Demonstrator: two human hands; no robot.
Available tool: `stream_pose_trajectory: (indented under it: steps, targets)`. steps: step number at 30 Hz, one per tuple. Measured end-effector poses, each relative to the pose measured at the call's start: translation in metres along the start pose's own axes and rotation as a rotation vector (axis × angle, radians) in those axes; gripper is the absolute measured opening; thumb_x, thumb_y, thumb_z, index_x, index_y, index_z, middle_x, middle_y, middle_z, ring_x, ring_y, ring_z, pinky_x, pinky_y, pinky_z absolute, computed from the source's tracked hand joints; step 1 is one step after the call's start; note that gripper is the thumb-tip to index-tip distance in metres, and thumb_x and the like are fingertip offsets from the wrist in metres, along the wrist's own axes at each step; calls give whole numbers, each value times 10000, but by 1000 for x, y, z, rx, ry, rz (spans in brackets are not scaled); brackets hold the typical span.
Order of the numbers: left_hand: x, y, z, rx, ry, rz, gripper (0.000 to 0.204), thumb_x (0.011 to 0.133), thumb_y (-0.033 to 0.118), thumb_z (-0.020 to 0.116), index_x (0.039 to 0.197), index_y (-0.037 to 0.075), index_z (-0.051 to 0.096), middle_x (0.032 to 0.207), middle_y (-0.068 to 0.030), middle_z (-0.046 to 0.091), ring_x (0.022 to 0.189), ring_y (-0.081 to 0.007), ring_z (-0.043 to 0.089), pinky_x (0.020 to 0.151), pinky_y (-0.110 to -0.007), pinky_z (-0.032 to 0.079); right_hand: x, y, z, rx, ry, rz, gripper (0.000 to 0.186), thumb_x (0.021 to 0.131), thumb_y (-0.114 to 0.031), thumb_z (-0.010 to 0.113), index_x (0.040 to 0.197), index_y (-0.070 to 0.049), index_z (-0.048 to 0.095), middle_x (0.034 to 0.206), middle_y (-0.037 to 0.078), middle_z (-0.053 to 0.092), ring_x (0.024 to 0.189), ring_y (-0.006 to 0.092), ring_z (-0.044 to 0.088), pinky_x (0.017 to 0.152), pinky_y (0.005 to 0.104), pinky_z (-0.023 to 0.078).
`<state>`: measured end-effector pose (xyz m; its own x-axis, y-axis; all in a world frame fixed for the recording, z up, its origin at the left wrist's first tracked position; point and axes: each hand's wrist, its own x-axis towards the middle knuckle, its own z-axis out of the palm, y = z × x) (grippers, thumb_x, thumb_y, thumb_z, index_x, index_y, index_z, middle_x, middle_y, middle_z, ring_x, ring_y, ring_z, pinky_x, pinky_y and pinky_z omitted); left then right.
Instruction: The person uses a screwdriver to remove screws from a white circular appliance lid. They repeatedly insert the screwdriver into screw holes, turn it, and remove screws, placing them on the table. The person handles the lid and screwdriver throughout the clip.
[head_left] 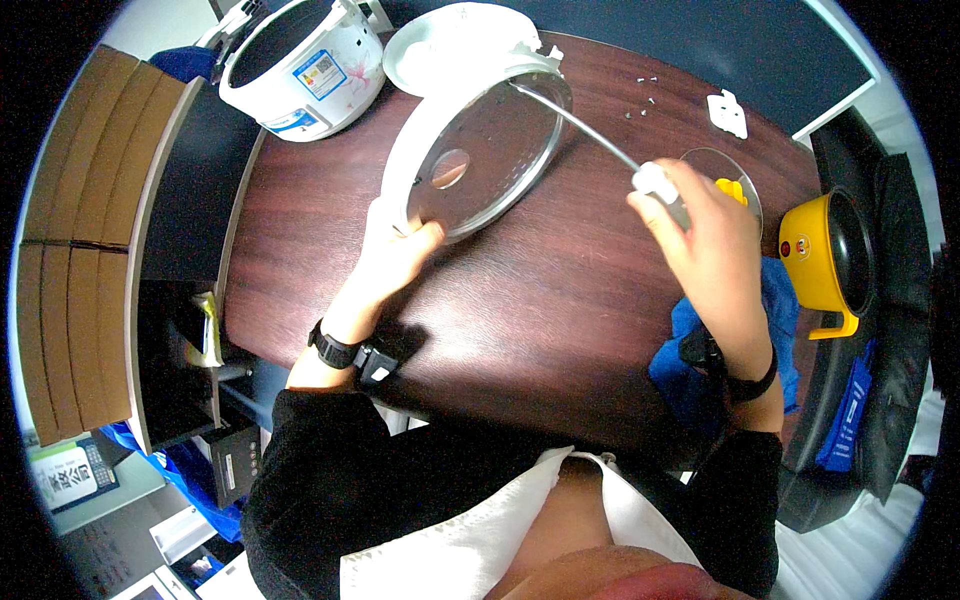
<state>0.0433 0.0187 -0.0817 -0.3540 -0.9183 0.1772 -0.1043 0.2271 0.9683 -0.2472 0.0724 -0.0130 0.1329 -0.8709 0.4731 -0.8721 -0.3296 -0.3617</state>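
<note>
My left hand (400, 252) is closed on the lower rim of a round rice cooker lid (500, 165), with its thumb on the inner side. The lid is tilted up, showing a shiny metal inner plate with a round hole. In my right hand (712, 230) is a screwdriver (585, 127) with a pale handle and a long metal shaft. Its tip meets the upper part of the lid near the rim; whether it sits in a screw I cannot tell. Behind the lid lies a white round cover (440, 45).
A white rice cooker body (310, 85) stands at the far left. Several small screws (645, 98) and a white plastic piece (727, 115) lie at the far right. Nearer are a glass lid (712, 163) with a yellow knob, a yellow pot (812, 250) and a blue cloth (675, 350).
</note>
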Motion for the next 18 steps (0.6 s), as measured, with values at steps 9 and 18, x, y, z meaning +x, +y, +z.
stream_pose_trajectory:
  steps: [9, 18]
  targets:
    - [1, 4, 2, -38, 23, 36, 429, 709, 17, 553, 1132, -52, 555, 951, -47, 600, 837, -87, 501, 766, -255, 438, 3, -11, -8, 1121, -662, 620, 304, 951, -294, 453, 852, -22, 547, 553, 4, 465, 420, 56, 428, 367, 207, 299]
    - [-1, -4, 7, -65, 64, 60, 423, 710, 22, 555, 1127, -51, 544, 787, 13, 517, 712, -80, 444, 672, -255, 429, -2, -2, 1, 416, -228, 196, 255, 856, -238, 596, 1046, -68, 587, 679, 118, 578, 650, 253, 619, 568, 327, 467]
